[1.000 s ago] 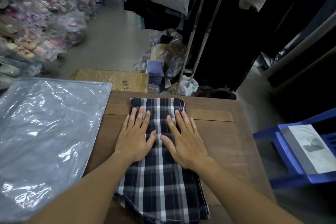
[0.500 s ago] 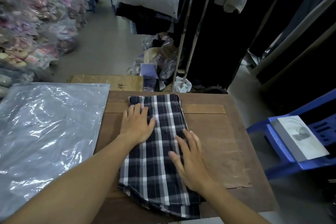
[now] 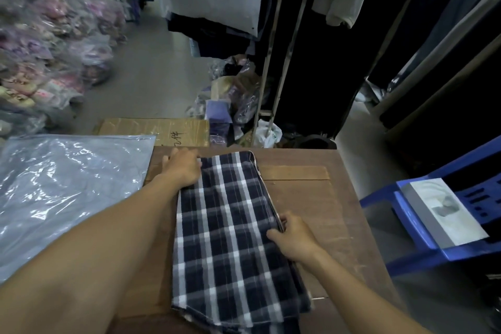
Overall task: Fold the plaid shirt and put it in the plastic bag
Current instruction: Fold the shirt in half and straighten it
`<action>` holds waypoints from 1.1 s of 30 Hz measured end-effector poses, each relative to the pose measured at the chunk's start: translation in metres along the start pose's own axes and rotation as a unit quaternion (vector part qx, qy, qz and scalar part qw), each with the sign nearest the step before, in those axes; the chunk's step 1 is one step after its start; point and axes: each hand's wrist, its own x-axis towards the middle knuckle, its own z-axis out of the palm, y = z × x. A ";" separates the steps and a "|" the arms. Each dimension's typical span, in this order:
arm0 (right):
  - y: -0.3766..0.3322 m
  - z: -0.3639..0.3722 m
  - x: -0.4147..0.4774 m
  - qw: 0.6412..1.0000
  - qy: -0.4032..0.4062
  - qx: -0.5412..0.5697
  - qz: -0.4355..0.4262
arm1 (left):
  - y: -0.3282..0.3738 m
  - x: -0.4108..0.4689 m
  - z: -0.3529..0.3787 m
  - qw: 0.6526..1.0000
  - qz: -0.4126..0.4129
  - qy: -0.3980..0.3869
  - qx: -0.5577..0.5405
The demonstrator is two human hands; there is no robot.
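The dark blue and white plaid shirt (image 3: pixel 230 230) lies folded into a long strip on the brown wooden table (image 3: pixel 320 214). At the shirt's far left corner my left hand (image 3: pixel 183 168) curls its fingers over the edge. My right hand (image 3: pixel 294 238) pinches the shirt's right edge about halfway along, thumb on top. The clear plastic bag (image 3: pixel 65 192) lies flat to the left of the table, apart from the shirt.
A blue plastic chair (image 3: pixel 423 241) with a grey-and-white box (image 3: pixel 444 217) on it stands right of the table. Behind the table are a cardboard box (image 3: pixel 154 130), loose bags on the floor, a metal rack with hanging dark clothes, and piles of packed garments at left.
Both hands left the top of the shirt. The left slid to the far left corner, the right drew back to the right edge and took hold of it.
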 end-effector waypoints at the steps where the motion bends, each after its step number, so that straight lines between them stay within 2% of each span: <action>1: -0.002 -0.009 0.006 1.000 -0.002 -0.021 -0.004 | -0.003 -0.002 -0.002 1.000 -0.014 -0.008 0.004; 5: -0.010 -0.056 0.042 0.991 -0.005 -0.123 -0.043 | -0.007 -0.016 -0.005 0.993 -0.052 -0.057 -0.085; 9: -0.020 -0.096 0.077 0.970 -0.004 -0.236 -0.059 | 0.000 -0.043 0.005 0.957 -0.105 -0.154 -0.220; 12: -0.025 -0.110 0.096 0.947 -0.006 -0.307 -0.093 | 0.009 -0.063 0.010 0.958 -0.110 -0.185 -0.190; 16: -0.023 -0.116 0.107 0.931 -0.021 -0.339 -0.133 | 0.023 -0.083 0.017 0.937 -0.080 -0.290 -0.179; 21: -0.022 -0.122 0.107 0.923 -0.043 -0.346 -0.160 | 0.030 -0.084 0.015 0.934 -0.069 -0.308 -0.167; 25: -0.029 -0.121 0.115 0.929 -0.053 -0.339 -0.137 | 0.031 -0.082 0.001 0.926 -0.072 -0.333 -0.165; 27: -0.041 -0.114 0.119 0.933 -0.041 -0.329 -0.139 | 0.021 -0.077 -0.010 0.939 -0.080 -0.300 -0.151; 30: -0.075 -0.092 0.121 0.929 -0.015 -0.315 -0.194 | -0.008 -0.063 -0.034 0.972 -0.107 -0.128 -0.163; 33: -0.119 -0.052 0.117 0.924 -0.036 -0.269 -0.268 | -0.058 -0.049 -0.055 0.974 -0.140 0.003 -0.177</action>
